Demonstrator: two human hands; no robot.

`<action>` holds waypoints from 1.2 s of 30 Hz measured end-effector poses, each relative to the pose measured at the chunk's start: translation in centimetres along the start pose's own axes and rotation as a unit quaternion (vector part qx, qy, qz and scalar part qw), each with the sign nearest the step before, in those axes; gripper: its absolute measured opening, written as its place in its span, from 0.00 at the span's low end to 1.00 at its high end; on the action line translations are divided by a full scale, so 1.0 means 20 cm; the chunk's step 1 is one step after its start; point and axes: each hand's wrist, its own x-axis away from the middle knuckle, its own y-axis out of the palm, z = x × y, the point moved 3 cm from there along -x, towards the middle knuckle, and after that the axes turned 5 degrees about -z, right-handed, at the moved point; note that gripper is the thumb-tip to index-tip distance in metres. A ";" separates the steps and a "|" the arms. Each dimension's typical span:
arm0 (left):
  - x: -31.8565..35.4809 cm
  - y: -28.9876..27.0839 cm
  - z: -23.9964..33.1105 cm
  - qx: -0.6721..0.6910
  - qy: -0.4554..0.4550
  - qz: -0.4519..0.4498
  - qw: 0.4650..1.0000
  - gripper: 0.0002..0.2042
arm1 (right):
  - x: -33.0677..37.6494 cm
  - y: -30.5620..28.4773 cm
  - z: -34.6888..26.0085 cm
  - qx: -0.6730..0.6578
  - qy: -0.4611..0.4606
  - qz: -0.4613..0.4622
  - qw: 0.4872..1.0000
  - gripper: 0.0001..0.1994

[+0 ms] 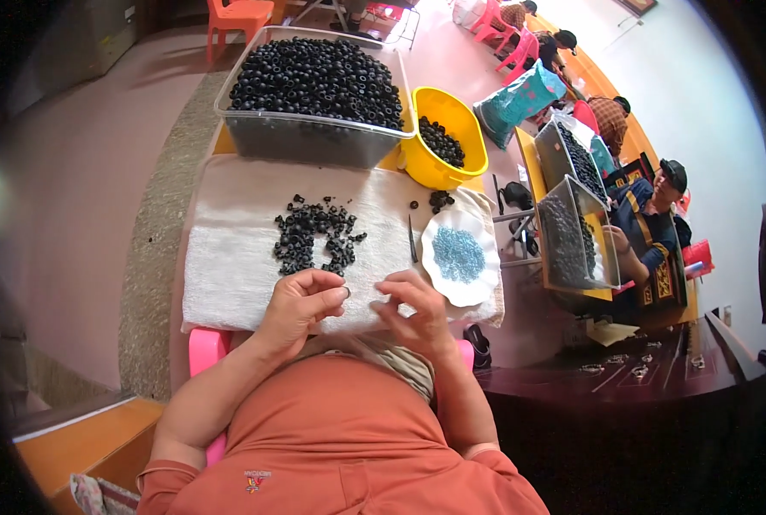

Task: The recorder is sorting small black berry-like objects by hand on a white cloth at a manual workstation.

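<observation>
My left hand [301,307] is closed in a pinch above the near edge of the white towel [228,245]. A sliver of a small black part [346,293] shows between its thumb and fingertip. To its right, my right hand [416,311] is held with curled fingers, thumb and fingertips apart, and nothing shows between them. Just beyond my hands lies a loose pile of small black parts [295,240]. Dark tweezers [412,239] rest beside a white scalloped plate [477,293], which holds many tiny pale-blue beads [458,255].
A clear bin [314,137] full of black ring-shaped parts stands at the towel's far edge, with a yellow tub [479,154] beside it. A few black parts [440,200] lie near the tub. At right, a co-worker [649,215] sits by more clear bins [563,245].
</observation>
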 end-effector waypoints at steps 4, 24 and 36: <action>0.00 0.02 0.01 -0.001 0.008 -0.009 1.000 0.07 | 0.08 -0.20 0.10 0.150 0.064 0.072 0.984 0.12; 0.02 0.04 0.00 -0.035 -0.013 -0.011 0.999 0.07 | 0.17 -0.32 0.24 0.414 0.101 -0.025 0.904 0.14; 0.02 0.04 0.00 -0.037 -0.021 -0.007 0.999 0.08 | 0.21 -0.26 0.26 0.382 0.030 0.024 0.923 0.08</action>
